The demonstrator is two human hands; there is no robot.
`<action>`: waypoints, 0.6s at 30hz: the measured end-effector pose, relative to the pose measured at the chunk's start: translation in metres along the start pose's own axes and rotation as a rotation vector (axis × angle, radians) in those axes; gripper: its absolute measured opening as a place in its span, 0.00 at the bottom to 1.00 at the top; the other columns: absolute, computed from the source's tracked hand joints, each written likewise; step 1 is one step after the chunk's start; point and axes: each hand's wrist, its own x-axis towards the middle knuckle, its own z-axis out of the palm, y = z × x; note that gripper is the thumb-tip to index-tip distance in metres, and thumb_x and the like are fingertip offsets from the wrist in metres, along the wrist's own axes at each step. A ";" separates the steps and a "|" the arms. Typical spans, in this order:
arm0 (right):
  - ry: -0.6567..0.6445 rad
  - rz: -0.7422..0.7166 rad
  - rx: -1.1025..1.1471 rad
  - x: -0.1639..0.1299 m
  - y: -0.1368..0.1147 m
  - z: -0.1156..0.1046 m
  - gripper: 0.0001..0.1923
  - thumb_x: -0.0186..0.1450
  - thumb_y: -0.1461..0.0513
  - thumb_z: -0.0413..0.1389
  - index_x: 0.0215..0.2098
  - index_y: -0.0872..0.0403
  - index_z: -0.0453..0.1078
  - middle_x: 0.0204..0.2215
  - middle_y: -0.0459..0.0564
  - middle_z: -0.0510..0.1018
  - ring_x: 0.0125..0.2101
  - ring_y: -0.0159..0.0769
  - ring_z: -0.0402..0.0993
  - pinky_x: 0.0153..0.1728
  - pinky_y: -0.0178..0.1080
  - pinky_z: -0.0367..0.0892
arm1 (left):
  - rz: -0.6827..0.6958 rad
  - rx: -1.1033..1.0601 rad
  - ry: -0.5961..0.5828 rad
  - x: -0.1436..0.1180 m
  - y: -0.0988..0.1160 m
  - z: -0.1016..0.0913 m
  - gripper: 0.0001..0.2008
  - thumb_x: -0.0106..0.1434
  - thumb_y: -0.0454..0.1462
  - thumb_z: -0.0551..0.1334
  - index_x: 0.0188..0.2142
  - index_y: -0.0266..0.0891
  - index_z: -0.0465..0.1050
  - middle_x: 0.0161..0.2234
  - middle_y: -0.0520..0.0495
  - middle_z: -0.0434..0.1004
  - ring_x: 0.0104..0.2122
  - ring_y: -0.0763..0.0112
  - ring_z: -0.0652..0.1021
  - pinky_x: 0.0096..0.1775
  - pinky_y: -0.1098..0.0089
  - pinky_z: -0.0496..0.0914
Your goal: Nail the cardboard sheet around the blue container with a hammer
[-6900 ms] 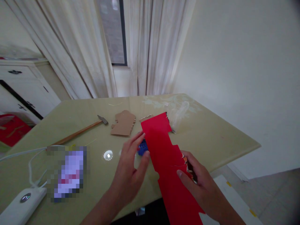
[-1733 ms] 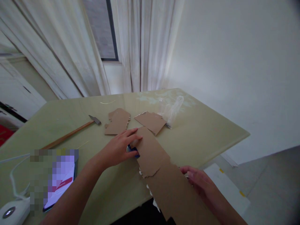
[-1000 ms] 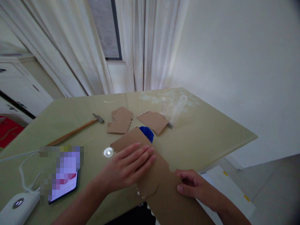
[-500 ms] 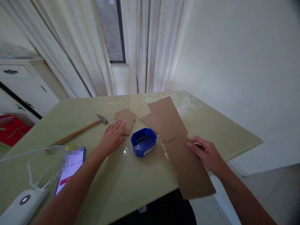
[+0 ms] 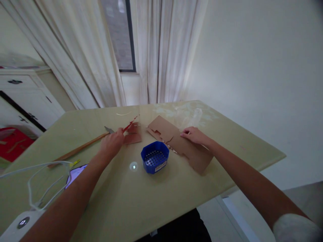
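Note:
My left hand [image 5: 113, 143] is closed at the edge of a small torn cardboard piece [image 5: 133, 138]. A thin red, ragged-looking strip slants up from the fingers; blur hides whether it belongs to that piece. My right hand [image 5: 195, 135] pinches the far edge of a large brown cardboard sheet [image 5: 185, 144], whose near-left edge is torn and notched. Between the hands, nearer to me, stands a blue plastic basket [image 5: 154, 157] with a perforated bottom and a white label. A wooden-handled hammer [image 5: 80, 148] lies left of my left hand, its head partly behind the fingers.
A phone [image 5: 75, 174] lies partly under my left forearm, beside white cables and a white power bank [image 5: 24, 223]. Clear crumpled plastic [image 5: 195, 117] rests at the far right. The table's right edge [image 5: 262, 169] slants toward me; curtains and a wall stand beyond.
The large cardboard has moved away from the near edge and turned, with my right hand moving left and farther off. My left hand has shifted slightly left and up, and the small piece has changed position.

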 end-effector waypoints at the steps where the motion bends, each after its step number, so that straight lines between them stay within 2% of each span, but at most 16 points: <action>1: 0.011 0.006 -0.024 0.002 -0.001 0.002 0.11 0.70 0.57 0.62 0.35 0.55 0.82 0.36 0.56 0.85 0.37 0.42 0.79 0.41 0.39 0.68 | -0.069 -0.024 0.046 0.000 -0.004 -0.004 0.20 0.77 0.37 0.45 0.56 0.31 0.69 0.38 0.27 0.85 0.40 0.42 0.87 0.42 0.52 0.77; 4: 0.096 0.030 -0.091 -0.003 -0.006 0.008 0.08 0.69 0.60 0.62 0.41 0.57 0.82 0.44 0.62 0.83 0.43 0.47 0.79 0.45 0.42 0.69 | -0.241 -0.255 0.292 -0.001 -0.014 -0.014 0.18 0.76 0.41 0.49 0.49 0.34 0.74 0.36 0.31 0.84 0.39 0.44 0.86 0.43 0.53 0.77; 6: 0.159 0.034 -0.124 -0.010 -0.014 0.011 0.10 0.71 0.62 0.59 0.46 0.58 0.82 0.49 0.64 0.81 0.48 0.50 0.78 0.48 0.44 0.69 | -0.259 -0.577 0.468 -0.005 -0.012 -0.020 0.16 0.75 0.43 0.52 0.44 0.36 0.76 0.35 0.36 0.84 0.38 0.49 0.85 0.44 0.55 0.78; 8: 0.201 0.004 -0.083 -0.017 -0.025 0.013 0.12 0.74 0.60 0.58 0.48 0.56 0.82 0.49 0.62 0.81 0.47 0.48 0.78 0.49 0.44 0.70 | -0.175 -1.023 0.556 -0.011 -0.001 -0.024 0.17 0.75 0.46 0.55 0.44 0.37 0.78 0.40 0.39 0.85 0.39 0.56 0.85 0.45 0.58 0.79; 10: 0.235 -0.055 0.140 -0.020 -0.039 0.014 0.15 0.74 0.53 0.59 0.49 0.54 0.82 0.46 0.59 0.82 0.44 0.44 0.80 0.47 0.43 0.73 | -0.013 -1.451 0.522 -0.019 0.017 -0.026 0.19 0.75 0.50 0.57 0.50 0.39 0.78 0.49 0.41 0.85 0.44 0.59 0.85 0.48 0.59 0.80; 11: 0.249 -0.089 0.311 -0.021 -0.046 0.013 0.18 0.72 0.50 0.61 0.51 0.53 0.82 0.45 0.58 0.82 0.42 0.43 0.80 0.46 0.43 0.74 | 0.066 -1.569 0.509 -0.023 0.027 -0.026 0.19 0.75 0.51 0.59 0.51 0.40 0.78 0.51 0.41 0.84 0.46 0.59 0.85 0.49 0.58 0.80; 14: 0.264 -0.164 0.795 -0.021 -0.066 0.011 0.26 0.65 0.44 0.67 0.53 0.51 0.81 0.46 0.55 0.85 0.41 0.42 0.81 0.42 0.42 0.76 | 0.237 -1.646 0.381 -0.036 0.054 -0.022 0.20 0.75 0.52 0.61 0.51 0.40 0.79 0.53 0.40 0.84 0.51 0.57 0.83 0.56 0.54 0.78; 16: 0.291 -0.196 0.946 -0.023 -0.073 0.010 0.26 0.62 0.42 0.69 0.48 0.50 0.82 0.42 0.52 0.86 0.37 0.41 0.81 0.37 0.41 0.75 | 0.261 -1.520 0.350 -0.044 0.065 -0.017 0.20 0.75 0.52 0.60 0.48 0.39 0.81 0.50 0.39 0.85 0.49 0.57 0.84 0.56 0.54 0.77; 18: 0.335 -0.221 0.974 -0.027 -0.074 0.010 0.22 0.61 0.43 0.70 0.40 0.51 0.83 0.33 0.49 0.85 0.30 0.37 0.77 0.31 0.39 0.72 | 0.283 -1.384 0.329 -0.047 0.068 -0.011 0.21 0.76 0.51 0.59 0.46 0.38 0.82 0.48 0.39 0.86 0.49 0.56 0.84 0.56 0.54 0.77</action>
